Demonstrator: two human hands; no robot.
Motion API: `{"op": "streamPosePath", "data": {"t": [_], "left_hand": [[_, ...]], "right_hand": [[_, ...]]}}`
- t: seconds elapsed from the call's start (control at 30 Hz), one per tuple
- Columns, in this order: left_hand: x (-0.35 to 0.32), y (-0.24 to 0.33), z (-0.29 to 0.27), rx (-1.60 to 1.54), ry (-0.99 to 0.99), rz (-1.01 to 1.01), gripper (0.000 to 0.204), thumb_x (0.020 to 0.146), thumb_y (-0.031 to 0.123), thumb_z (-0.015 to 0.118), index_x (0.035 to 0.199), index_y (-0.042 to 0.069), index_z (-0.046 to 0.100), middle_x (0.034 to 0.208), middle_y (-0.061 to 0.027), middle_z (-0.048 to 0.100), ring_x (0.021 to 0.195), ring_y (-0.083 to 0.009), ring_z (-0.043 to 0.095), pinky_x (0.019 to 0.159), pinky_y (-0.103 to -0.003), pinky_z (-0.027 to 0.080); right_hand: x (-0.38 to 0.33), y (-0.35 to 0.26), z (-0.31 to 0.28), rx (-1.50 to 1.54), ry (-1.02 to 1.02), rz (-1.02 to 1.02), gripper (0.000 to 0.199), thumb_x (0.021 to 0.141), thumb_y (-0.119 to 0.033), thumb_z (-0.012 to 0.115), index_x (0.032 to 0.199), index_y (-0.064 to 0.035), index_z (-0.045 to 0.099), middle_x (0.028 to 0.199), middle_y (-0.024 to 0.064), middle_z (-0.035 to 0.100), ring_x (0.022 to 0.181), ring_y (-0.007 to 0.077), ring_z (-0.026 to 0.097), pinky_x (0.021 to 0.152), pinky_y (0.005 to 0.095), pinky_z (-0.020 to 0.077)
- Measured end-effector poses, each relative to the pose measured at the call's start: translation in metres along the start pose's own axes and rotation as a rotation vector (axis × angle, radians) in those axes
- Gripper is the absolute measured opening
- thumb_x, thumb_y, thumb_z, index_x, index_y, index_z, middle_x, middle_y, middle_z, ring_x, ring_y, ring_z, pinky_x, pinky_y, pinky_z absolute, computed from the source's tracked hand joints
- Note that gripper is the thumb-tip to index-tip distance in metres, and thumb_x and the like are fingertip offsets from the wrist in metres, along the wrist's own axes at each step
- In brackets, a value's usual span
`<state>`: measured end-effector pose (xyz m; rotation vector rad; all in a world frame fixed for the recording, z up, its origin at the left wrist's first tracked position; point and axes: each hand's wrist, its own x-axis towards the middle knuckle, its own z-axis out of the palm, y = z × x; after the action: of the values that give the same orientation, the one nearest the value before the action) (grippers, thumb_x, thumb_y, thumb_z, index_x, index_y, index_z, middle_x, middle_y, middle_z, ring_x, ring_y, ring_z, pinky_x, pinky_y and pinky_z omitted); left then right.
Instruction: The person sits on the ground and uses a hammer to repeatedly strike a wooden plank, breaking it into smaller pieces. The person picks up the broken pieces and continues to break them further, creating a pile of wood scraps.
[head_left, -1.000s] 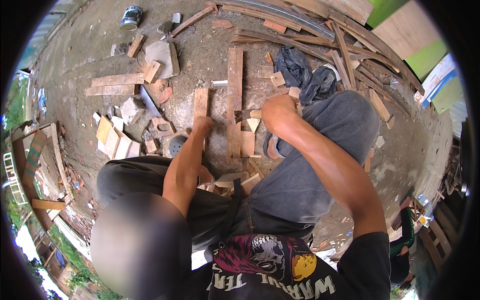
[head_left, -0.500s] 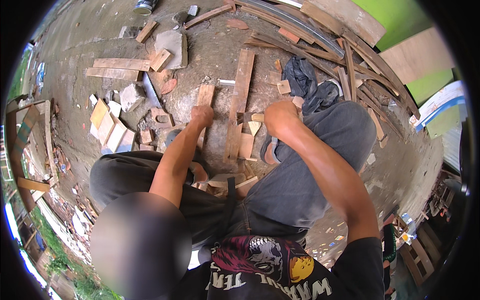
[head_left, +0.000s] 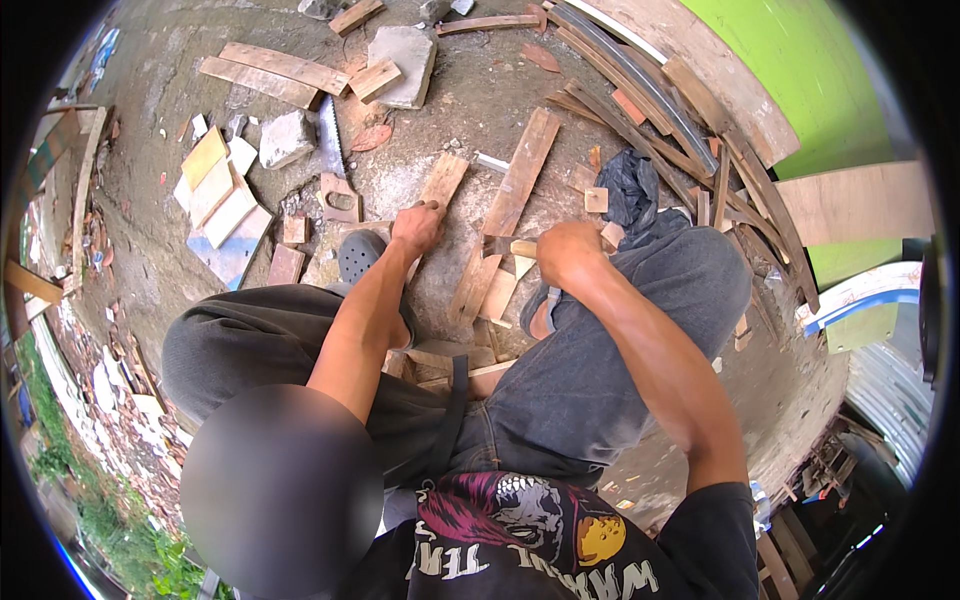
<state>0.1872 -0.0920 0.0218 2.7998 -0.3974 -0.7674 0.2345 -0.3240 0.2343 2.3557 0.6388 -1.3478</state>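
Observation:
My left hand is closed round a short wooden board, which slants up and to the right from my fist. In my right hand is a tool with a pale wooden handle. Its dark metal part lies against a longer plank on the ground between my hands; its exact kind cannot be made out. Small wood offcuts lie beside the plank's near end. My fingers hide much of what each hand grips.
A handsaw lies left of the board, near a grey stone and stacked square wood pieces. A concrete slab sits farther off. A black plastic bag and long timber strips are at the right.
The whole view has turned, so the ground things appear shifted and slanted. My left hand still grips the board and my right the tool; the tool's metal part stays by the long plank.

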Motion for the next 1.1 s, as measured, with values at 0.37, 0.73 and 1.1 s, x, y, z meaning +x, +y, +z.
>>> {"op": "streamPosePath", "data": {"t": [0.37,0.73,1.1], "left_hand": [[-0.038,-0.024,0.01,-0.174,0.145,-0.105,0.034,0.085,0.025,0.062,0.114,0.007,0.057,0.119,-0.0099,0.057,0.114,-0.0297,0.054,0.09,-0.042,0.052],[-0.052,0.015,0.039,-0.367,0.401,-0.27,0.036,0.085,0.022,0.064,0.121,0.016,0.065,0.118,-0.005,0.059,0.114,-0.0272,0.053,0.095,-0.042,0.044],[-0.033,0.017,0.028,-0.386,0.338,-0.326,0.018,0.087,0.018,0.06,0.1,0.01,0.068,0.106,-0.0071,0.064,0.104,-0.0284,0.06,0.085,-0.041,0.052]], "right_hand": [[0.013,-0.026,-0.007,0.006,-0.048,-0.109,0.024,0.078,-0.014,0.063,0.098,-0.007,0.075,0.103,0.0119,0.072,0.095,0.0274,0.07,0.076,0.0395,0.0562],[0.025,-0.046,-0.026,-0.005,-0.113,-0.055,0.028,0.078,-0.011,0.062,0.103,-0.0048,0.072,0.106,0.015,0.071,0.1,0.0303,0.069,0.079,0.0406,0.0554],[0.034,-0.038,-0.009,-0.01,-0.081,-0.103,0.032,0.075,-0.014,0.061,0.102,0.0005,0.07,0.1,0.0212,0.07,0.094,0.0344,0.069,0.08,0.0428,0.055]]}}
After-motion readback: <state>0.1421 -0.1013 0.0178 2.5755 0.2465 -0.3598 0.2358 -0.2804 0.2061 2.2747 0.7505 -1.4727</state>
